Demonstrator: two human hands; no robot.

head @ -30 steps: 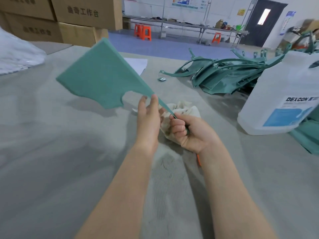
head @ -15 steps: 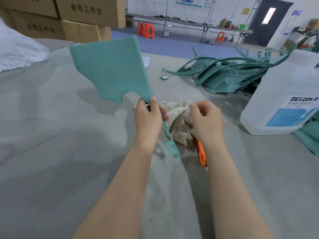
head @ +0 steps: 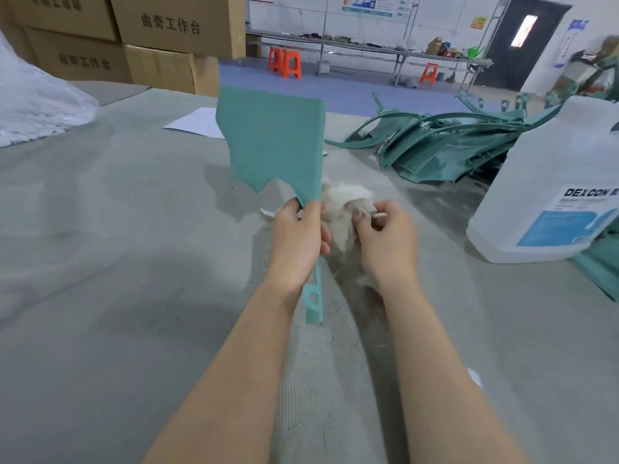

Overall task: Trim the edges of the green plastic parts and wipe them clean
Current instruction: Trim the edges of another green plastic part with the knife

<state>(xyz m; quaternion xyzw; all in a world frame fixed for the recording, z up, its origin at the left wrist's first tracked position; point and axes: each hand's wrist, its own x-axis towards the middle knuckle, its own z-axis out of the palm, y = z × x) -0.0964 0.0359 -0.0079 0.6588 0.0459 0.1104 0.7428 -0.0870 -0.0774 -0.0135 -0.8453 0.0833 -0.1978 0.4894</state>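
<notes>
Where the left hand (head: 296, 236) grips: fingers and thumb are curled round the narrow neck of the flat teal-green plastic panel (head: 274, 142). The panel stands upright over the grey felt-covered table (head: 100, 262), broad end high and slotted tab low beside the wrist.
Panel risk: the panel is held at one thin point with the wide sheet above. It may twist or tip once a wipe pushes on it, and a hard stroke might bend the slim neck.
Edge risk: a burr left on the cut edges could snag cloth fibres or scrape a fingertip.
Rag: the crumpled off-white cloth rag (head: 346, 202) sits just right of the panel's lower edge, and whether they touch cannot be told. Bunched this tightly, it may skip the edges and leave dust.
Right hand (head: 385, 239): the curled fingertips pinch the rag. Blur hides the exact hold, and a loose pinch could drop it.
Pile: the heap of curved green plastic parts (head: 452, 142) lies well apart on the table.
Jug: the large translucent white plastic jug with a blue DEXCON label (head: 549, 182) stands at the right. An elbow swing could knock it.
Hidden: the panel's far face and the stretch inside the left palm are out of sight. The frame cuts off the jug's cap, so whether it is closed cannot be told. No trimming tool can be made out.
</notes>
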